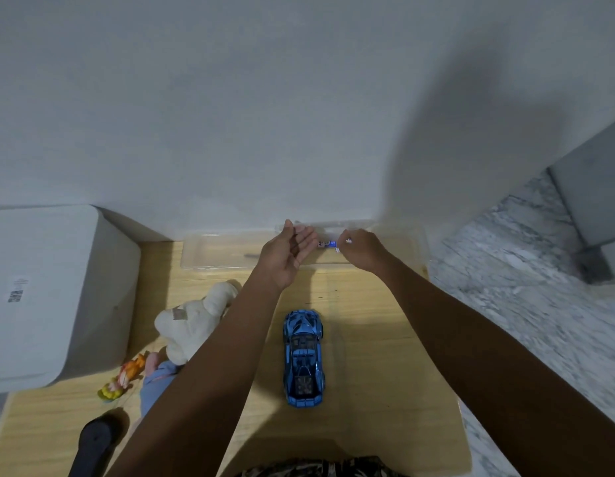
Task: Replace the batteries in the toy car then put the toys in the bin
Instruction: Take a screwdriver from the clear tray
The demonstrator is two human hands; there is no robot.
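A shiny blue toy car (303,358) stands on the wooden table (368,339), nose pointing away from me, between my two forearms. At the table's far edge, against the wall, lies a clear plastic tray (210,256). Over it my right hand (363,249) pinches a small blue-and-white battery (328,243) with curled fingers. My left hand (289,251) hovers just left of the battery, palm up, fingers relaxed and holding nothing. A thin dark tool (252,255), possibly a screwdriver, lies in the tray.
A white plush toy (192,325) lies left of the car, with a small orange-and-yellow figure (122,380) and a blue cloth piece (154,383) nearer me. A large white bin (55,294) stands at the left. A black object (94,442) sits at the front left. Marble floor (526,287) is on the right.
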